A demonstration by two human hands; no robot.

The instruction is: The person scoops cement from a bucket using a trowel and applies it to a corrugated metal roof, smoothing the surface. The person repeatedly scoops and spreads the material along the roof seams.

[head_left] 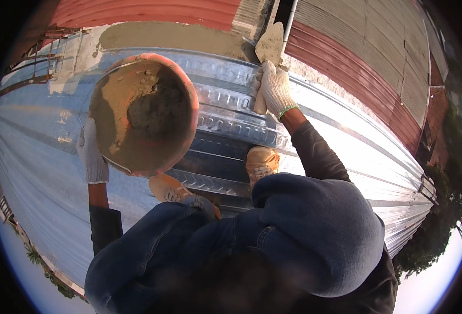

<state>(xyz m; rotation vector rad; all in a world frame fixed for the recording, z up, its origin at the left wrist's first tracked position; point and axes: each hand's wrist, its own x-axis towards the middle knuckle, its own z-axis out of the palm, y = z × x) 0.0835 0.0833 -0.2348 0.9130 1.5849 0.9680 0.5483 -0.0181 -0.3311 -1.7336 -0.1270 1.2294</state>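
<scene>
A round orange bucket [193,99], smeared with cement, is tilted so that its mouth faces me. Grey wet mortar [160,112] lies inside it. My left hand [92,154], in a white knit glove, grips the bucket at its left side; part of the fingers is hidden behind the rim. My right hand [276,90], gloved the same way, is closed round the handle of a trowel. The trowel's mortar-coated blade [270,44] points away from me, over the far edge of the metal sheet beside a strip of smoothed mortar [173,35].
I crouch on a ribbed metal roof [335,136], shoes planted on its ridges. Red roofing sheets [356,78] and grey corrugated sheets [356,31] lie beyond. A thin white pipe [290,23] runs near the trowel. Rusty bars [37,57] stick out at far left; trees [430,225] stand at right.
</scene>
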